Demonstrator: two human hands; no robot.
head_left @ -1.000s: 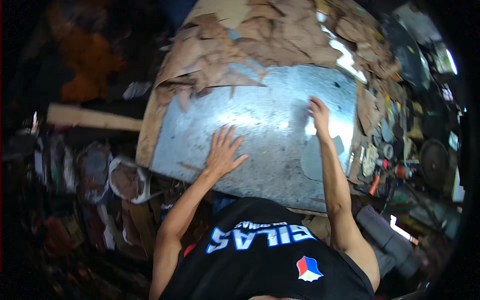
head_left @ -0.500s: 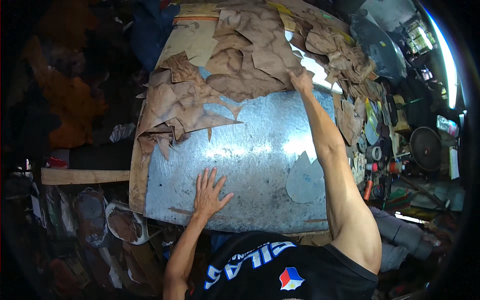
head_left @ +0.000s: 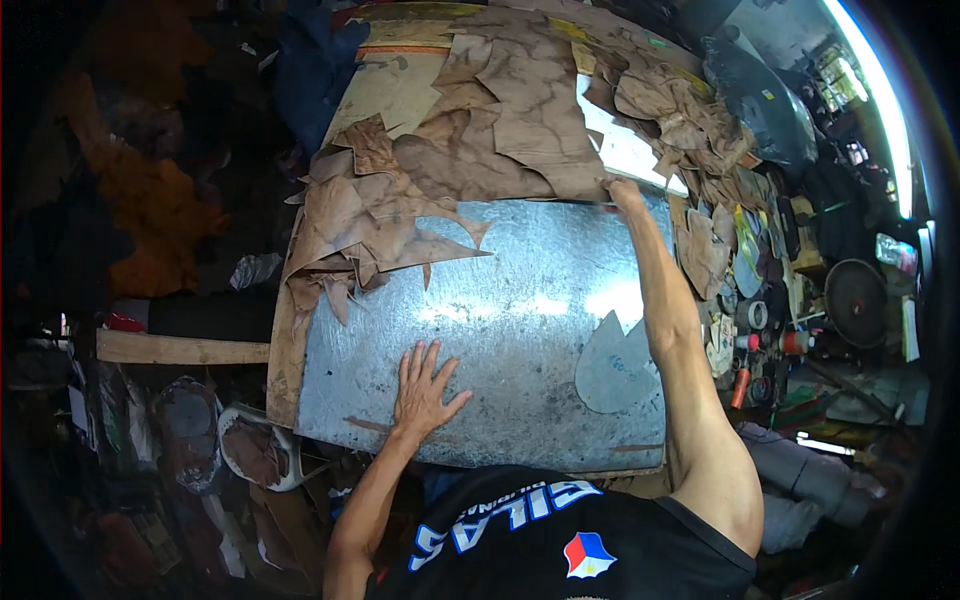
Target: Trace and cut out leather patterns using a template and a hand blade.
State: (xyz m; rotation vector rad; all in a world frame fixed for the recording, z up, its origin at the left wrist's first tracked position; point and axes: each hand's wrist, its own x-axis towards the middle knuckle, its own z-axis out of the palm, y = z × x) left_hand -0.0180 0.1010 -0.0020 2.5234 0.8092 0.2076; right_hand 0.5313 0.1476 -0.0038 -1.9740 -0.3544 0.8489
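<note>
My left hand (head_left: 424, 394) lies flat with fingers spread on a grey, metallic-looking work surface (head_left: 480, 350). Across the far part of that surface lies a large brown leather piece (head_left: 540, 110) with darker marbling. At its near right corner, my right hand (head_left: 622, 191) reaches out and has its fingers closed on the edge; the fingertips are partly hidden. Crumpled leather offcuts (head_left: 335, 215) are heaped at the left, overlapping the surface. A grey teardrop-shaped template (head_left: 612, 368) rests near my right forearm.
More leather scraps (head_left: 665, 100) pile up at the far right. Beyond the right edge sit tape rolls (head_left: 757, 316), an orange-handled tool (head_left: 740, 388) and a dark round disc (head_left: 856, 303). A wooden plank (head_left: 180, 348) juts out at left, above a white plastic chair (head_left: 258, 450).
My right hand has come nearer to me and slightly right, bringing the leather's near right edge with it. My left hand stays flat in place. The view has shifted a little.
</note>
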